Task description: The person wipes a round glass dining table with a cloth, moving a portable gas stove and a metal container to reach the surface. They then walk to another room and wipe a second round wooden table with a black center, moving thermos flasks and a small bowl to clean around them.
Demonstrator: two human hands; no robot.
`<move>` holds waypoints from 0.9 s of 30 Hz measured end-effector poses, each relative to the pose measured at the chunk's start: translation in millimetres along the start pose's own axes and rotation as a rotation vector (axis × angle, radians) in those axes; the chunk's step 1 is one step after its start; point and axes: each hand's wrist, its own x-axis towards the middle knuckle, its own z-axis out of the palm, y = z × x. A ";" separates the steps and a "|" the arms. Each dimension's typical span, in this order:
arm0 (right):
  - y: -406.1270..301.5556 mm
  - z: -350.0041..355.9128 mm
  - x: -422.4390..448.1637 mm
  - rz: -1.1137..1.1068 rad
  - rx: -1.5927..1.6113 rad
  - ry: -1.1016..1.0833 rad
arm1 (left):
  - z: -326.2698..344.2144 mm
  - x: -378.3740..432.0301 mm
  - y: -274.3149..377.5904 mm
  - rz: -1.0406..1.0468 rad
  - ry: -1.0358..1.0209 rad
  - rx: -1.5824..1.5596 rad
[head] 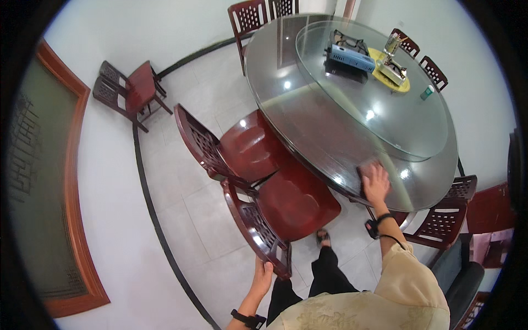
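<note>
My left hand [263,277] grips the top of the back of a dark red wooden chair [295,202], thumb over the rail. My right hand [376,181] reaches out over the near edge of the round glass-topped table [305,128], palm down with fingers somewhat spread. Motion blurs it. A dark reddish patch [364,178] shows along its left side; whether this is a cloth or a reflection is unclear. A second chair [249,144] stands beside the held one, its seat partly under the table edge.
A glass turntable [363,111] carries a blue portable gas stove [350,55], a yellow tray [402,87] with a smaller stove [392,70], and a small green container [427,92]. More chairs [142,84] stand by the wall and at right [439,225]. A wood-framed panel [76,165] is at left.
</note>
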 end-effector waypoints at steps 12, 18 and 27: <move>65.3 23.4 -39.4 0.736 -0.021 -0.167 | -182.7 12.5 -30.5 -0.226 0.329 0.200; -56.5 14.4 2.4 0.532 -0.132 0.108 | -281.7 79.9 9.5 -0.153 0.353 0.103; -321.5 46.5 84.0 0.120 0.143 0.085 | -357.3 192.0 98.2 -0.066 0.242 0.176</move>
